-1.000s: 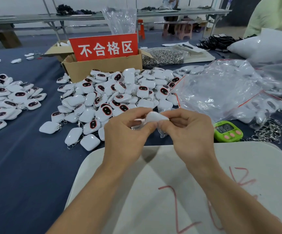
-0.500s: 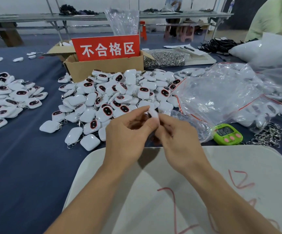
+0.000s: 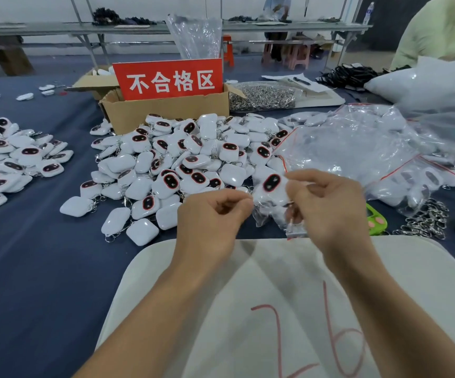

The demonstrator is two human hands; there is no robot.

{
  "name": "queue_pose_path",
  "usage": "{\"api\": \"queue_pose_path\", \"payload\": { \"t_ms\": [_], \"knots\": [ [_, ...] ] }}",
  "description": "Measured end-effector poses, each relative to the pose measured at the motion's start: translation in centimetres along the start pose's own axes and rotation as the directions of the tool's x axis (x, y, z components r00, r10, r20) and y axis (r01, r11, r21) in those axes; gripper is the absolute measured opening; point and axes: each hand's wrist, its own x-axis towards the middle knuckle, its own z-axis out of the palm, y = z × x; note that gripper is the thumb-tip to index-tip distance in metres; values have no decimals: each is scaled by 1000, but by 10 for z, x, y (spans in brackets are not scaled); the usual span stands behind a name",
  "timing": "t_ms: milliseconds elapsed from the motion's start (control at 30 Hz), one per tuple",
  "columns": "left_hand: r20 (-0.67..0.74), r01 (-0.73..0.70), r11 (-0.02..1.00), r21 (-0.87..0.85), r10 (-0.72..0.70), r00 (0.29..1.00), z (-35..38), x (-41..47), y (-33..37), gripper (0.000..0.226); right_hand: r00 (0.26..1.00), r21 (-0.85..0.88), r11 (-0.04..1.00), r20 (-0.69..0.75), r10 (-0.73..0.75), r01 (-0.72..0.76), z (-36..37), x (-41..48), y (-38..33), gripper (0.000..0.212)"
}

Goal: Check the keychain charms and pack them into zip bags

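Your left hand (image 3: 212, 216) and right hand (image 3: 327, 208) each pinch an edge of the bag (image 3: 293, 229), charm (image 3: 271, 184) inside, held between them before the pile (image 3: 166, 159). Expect light, hard plastic in thin, slippery film; grip at the seal edges.

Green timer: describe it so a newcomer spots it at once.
Find the white board nearest the camera; go to its far right corner. The green timer lies there on the blue cloth, partly behind the right hand. Nothing else nearby is bright green.
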Motion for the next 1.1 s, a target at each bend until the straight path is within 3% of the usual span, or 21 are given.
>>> {"api": "queue_pose_path", "payload": {
  "t_ms": [100, 233, 300, 367, 433, 567, 667, 733, 800, 900, 1033, 1100],
  "knots": [
    [114, -108, 975, 192, 87, 990, 13, -14, 6, 4, 980, -119, 993, -195, -48, 25, -22, 11, -2, 13],
    [169, -356, 790, 498, 314, 934, 43, -35, 17, 37, 940, -215, 976, -329, -93, 21, -37, 11, -7, 15],
    [205, -450, 672, 588, 414, 887, 57, -39, 20, 26, 933, -262, 964, -355, -66, -31, -40, 11, -8, 13],
    [221, -466, 620, 631, 433, 874, 62, -39, 18, 8, 943, -329, 940, -332, -26, -90, -43, 12, -6, 22],
    [183, -389, 660, 643, 360, 915, 60, -37, 13, 6, 966, -335, 933, -255, 41, -128, -44, 14, -5, 32],
    [-1, -129, 845, 519, 152, 988, 52, -33, 16, 15, 992, -237, 964, -62, 111, -122, -35, 9, -7, 22],
    [-80, -17, 936, 351, 48, 996, 44, -29, 22, 17, 997, -144, 987, 19, 77, -74, -28, 6, -6, 15],
    [-119, 31, 964, 265, 1, 993, 42, -28, 22, 6, 997, -70, 995, 10, 71, -70, -26, 4, -9, 9],
    [-173, 57, 986, 159, -29, 984, 40, -26, 20, 9, 995, 6, 996, 55, 83, -83, -28, 4, -10, 16],
    [-217, 47, 998, 41, -37, 976, 37, -24, 22, 14, 988, -108, 992, 134, 74, -60, -26, 2, -9, 18],
    [-180, -147, 982, 118, 166, 969, 37, -30, 24, 12, 996, -291, 957, -77, -35, 11, -3, -11, -1, 14],
    [-161, -255, 952, 172, 282, 946, 38, -34, 22, 5, 992, -305, 950, -86, -89, 59, 6, -17, 1, 16]
  ]
}}
